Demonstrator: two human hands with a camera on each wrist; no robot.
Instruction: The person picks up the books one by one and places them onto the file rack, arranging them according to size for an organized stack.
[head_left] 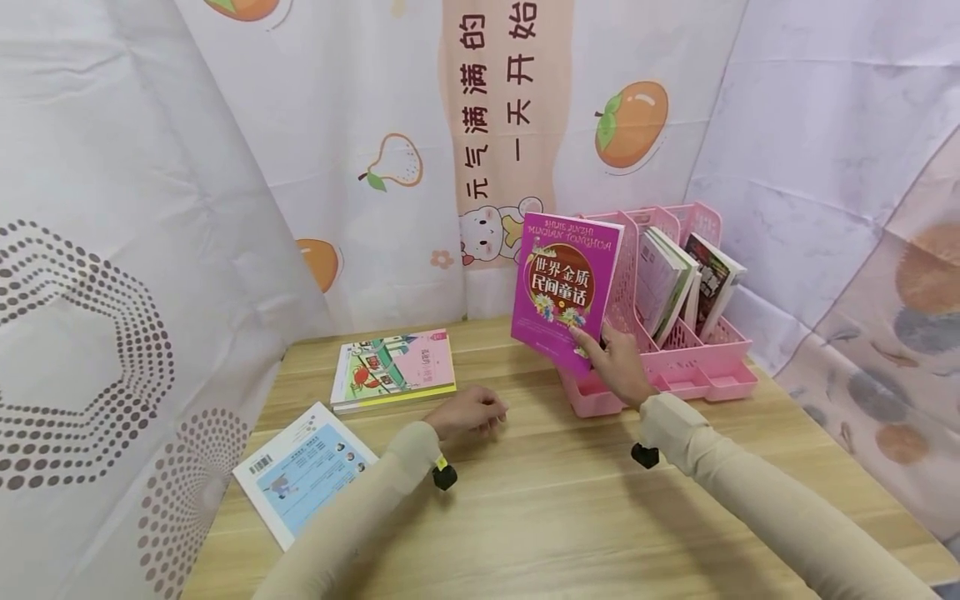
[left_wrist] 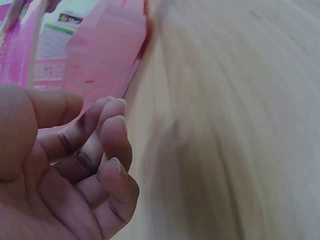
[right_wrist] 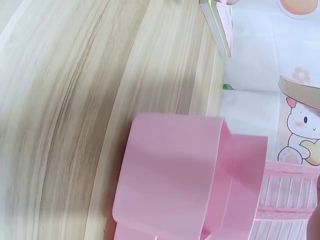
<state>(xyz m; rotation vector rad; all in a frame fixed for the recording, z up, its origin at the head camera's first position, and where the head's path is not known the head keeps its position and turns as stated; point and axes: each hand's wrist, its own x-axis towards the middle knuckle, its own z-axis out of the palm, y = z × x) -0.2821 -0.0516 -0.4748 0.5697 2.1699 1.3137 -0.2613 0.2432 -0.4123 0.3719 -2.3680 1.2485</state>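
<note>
My right hand (head_left: pixel 618 362) pinches the lower right corner of a purple book (head_left: pixel 562 287), held upright in front of the leftmost slot of a pink file rack (head_left: pixel 675 362). Several books (head_left: pixel 663 279) lean in the rack's other slots. Over the table, my left hand (head_left: pixel 471 411) holds nothing, its fingers loosely curled. In the left wrist view, the fingers (left_wrist: pixel 117 140) bend toward the thumb with a gap between. The right wrist view shows the rack's front wall (right_wrist: pixel 167 175) large, with only a bit of the hand at the right edge.
A small stack of books with a pink cover (head_left: pixel 405 367) lies at the table's back left. Nearer, a white and blue book (head_left: pixel 300 475) lies flat, partly behind my left sleeve. Printed curtains (head_left: pixel 360 233) hang behind and at both sides of the wooden table (head_left: pixel 540 508).
</note>
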